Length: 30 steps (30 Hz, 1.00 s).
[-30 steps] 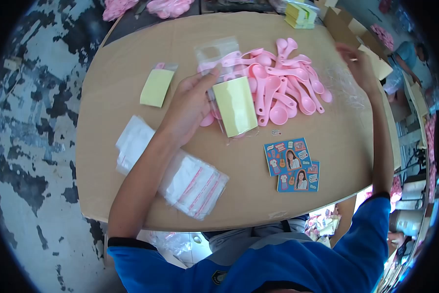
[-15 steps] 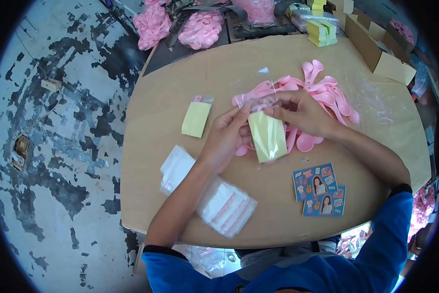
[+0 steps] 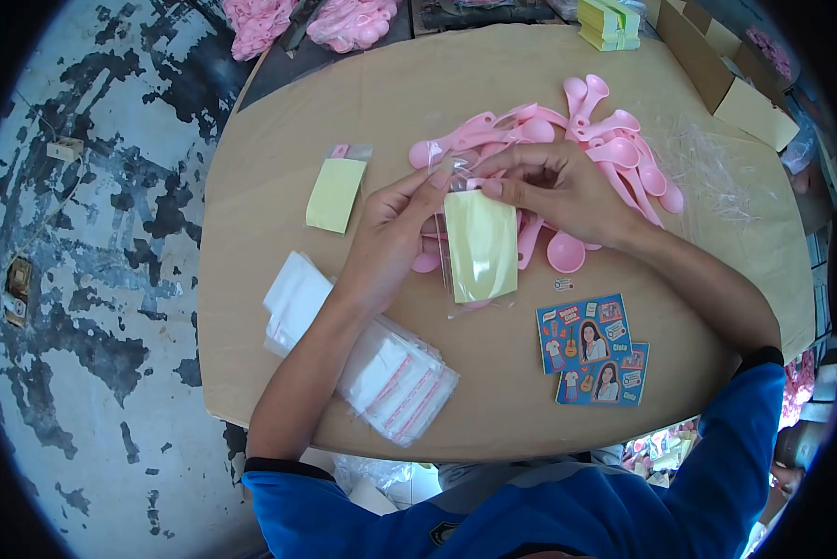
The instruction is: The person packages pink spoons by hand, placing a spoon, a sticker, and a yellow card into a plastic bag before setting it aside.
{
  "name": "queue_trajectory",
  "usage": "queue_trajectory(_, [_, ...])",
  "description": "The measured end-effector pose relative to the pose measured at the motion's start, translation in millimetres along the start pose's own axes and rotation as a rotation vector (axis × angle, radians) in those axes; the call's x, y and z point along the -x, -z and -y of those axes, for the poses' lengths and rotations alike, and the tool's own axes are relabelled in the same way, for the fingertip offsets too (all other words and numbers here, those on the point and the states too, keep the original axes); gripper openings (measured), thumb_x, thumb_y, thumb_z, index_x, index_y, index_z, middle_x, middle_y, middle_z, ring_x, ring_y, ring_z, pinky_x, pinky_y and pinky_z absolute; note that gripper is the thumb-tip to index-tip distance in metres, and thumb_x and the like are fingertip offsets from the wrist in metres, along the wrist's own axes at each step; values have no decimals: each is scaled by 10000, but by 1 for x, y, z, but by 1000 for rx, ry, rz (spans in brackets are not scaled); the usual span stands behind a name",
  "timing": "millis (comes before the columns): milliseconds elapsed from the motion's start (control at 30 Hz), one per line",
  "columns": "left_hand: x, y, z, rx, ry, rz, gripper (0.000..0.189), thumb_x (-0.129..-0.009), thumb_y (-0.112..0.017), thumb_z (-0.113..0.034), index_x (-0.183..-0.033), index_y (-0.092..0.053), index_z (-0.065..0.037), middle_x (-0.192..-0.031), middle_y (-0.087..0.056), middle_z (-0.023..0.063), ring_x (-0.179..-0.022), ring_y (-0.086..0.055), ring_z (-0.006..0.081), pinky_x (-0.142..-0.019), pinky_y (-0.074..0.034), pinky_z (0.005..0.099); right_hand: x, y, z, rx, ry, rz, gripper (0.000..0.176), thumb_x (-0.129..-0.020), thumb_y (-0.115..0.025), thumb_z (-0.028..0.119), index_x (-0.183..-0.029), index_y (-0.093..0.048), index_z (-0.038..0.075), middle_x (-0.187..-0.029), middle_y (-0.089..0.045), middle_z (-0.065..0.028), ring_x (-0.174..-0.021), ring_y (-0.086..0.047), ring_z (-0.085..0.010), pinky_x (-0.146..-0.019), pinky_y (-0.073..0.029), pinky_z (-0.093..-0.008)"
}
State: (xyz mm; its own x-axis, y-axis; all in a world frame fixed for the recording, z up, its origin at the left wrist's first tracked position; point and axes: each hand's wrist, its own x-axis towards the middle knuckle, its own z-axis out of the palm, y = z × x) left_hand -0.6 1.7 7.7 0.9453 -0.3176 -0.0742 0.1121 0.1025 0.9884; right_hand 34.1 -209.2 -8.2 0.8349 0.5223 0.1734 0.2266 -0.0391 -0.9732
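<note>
Both hands hold a clear plastic bag with a pale yellow card (image 3: 481, 250) inside, over the pink measuring spoons (image 3: 619, 154). My left hand (image 3: 388, 231) pinches the bag's upper left corner. My right hand (image 3: 567, 191) has thumb and fingers closed on its upper right edge. A bit of pink shows above and below the card, but most of that item is hidden. A second bagged yellow card (image 3: 335, 194) lies left of my left hand. Near my left forearm is a stack of clear plastic bags (image 3: 400, 384), partly covered by the arm.
Two blue printed cards (image 3: 581, 335) overlap near the right forearm, with a tiny printed piece (image 3: 564, 284) above them. Loose clear plastic (image 3: 712, 177) lies right of the spoons. A yellow card stack (image 3: 609, 25) and an open cardboard box (image 3: 716, 74) stand at the back right.
The whole view has shifted, so the table's contents appear further left and higher. The held bag now hangs straighter, and the fingers have regripped slightly along its top.
</note>
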Motion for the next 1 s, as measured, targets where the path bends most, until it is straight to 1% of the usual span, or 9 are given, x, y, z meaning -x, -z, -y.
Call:
queue_trajectory(233, [-1, 1, 2, -46, -72, 3, 305, -1005, -451, -180, -1235, -532, 4, -1026, -664, 98, -893, -679, 158, -741, -572, 291, 3, 0, 6, 34, 69, -53, 263, -926, -611, 142, -1154, -661, 20, -918, -704, -63, -820, -627, -65, -709, -516, -214])
queue_trajectory(333, [-1, 2, -1, -58, -102, 30, 297, -993, -477, -160, -1239, -532, -3, -1014, -668, 99, -886, -678, 155, -747, -570, 289, 4, 1, 9, 24, 10, -78, 252, -928, -585, 99, -1155, -663, 24, -965, -700, -59, -869, -616, -67, -766, -508, -220])
queue_trajectory(433, [1, 2, -1, -20, -132, 45, 256, -988, -460, -131, -1197, -562, -24, -1058, -651, 77, -920, -664, 143, -761, -564, 282, 3, 1, 1, 6, 125, -79, 270, -915, -552, 40, -1162, -660, 23, -985, -695, -51, -866, -607, -62, -766, -501, -218])
queue_trajectory(567, [-1, 6, 2, -46, -191, 71, 181, -977, -442, -77, -1055, -598, -28, -1000, -607, 27, -930, -599, 92, -786, -528, 262, 1, 12, -6, 16, 312, 8, 254, -852, -566, -40, -1047, -712, 33, -920, -687, -55, -846, -588, -85, -762, -478, -227])
queue_trajectory(700, [-1, 11, 4, -281, -320, 75, 163, -954, -434, -26, -970, -596, -17, -948, -567, 13, -893, -545, 70, -805, -482, 237, 1, 26, 5, 317, 485, 123, 276, -768, -560, -95, -931, -735, 44, -863, -676, -64, -790, -577, -144, -751, -466, -286])
queue_trajectory(767, [0, 10, 2, -226, -304, 102, 170, -949, -428, -13, -985, -594, -14, -954, -568, 14, -899, -536, 68, -806, -466, 231, 2, 33, 9, 460, 552, 177, 286, -725, -552, -107, -883, -736, 44, -836, -668, -62, -763, -565, -170, -744, -459, -317])
queue_trajectory(867, [-1, 9, 3, -130, -265, 90, 190, -942, -412, 5, -1005, -591, -12, -966, -568, 14, -900, -528, 68, -815, -452, 228, 1, 40, 10, 419, 542, 197, 313, -679, -550, -107, -897, -719, 40, -810, -657, -50, -775, -550, -185, -759, -453, -327])
queue_trajectory(967, [-4, 12, 6, -113, -255, 83, 212, -935, -398, 17, -1026, -587, -12, -979, -567, 14, -909, -526, 69, -826, -449, 231, 0, 39, 11, 445, 557, 129, 304, -710, -567, -87, -944, -706, 48, -823, -661, -46, -806, -539, -175, -768, -453, -325])
queue_trajectory(1000, [-4, 13, 6, -123, -255, 86, 220, -933, -394, 20, -1033, -586, -12, -983, -567, 14, -914, -525, 70, -830, -449, 233, 1, 36, 13, 410, 470, 102, 311, -720, -571, -81, -968, -702, 52, -836, -666, -45, -807, -550, -177, -774, -456, -325])
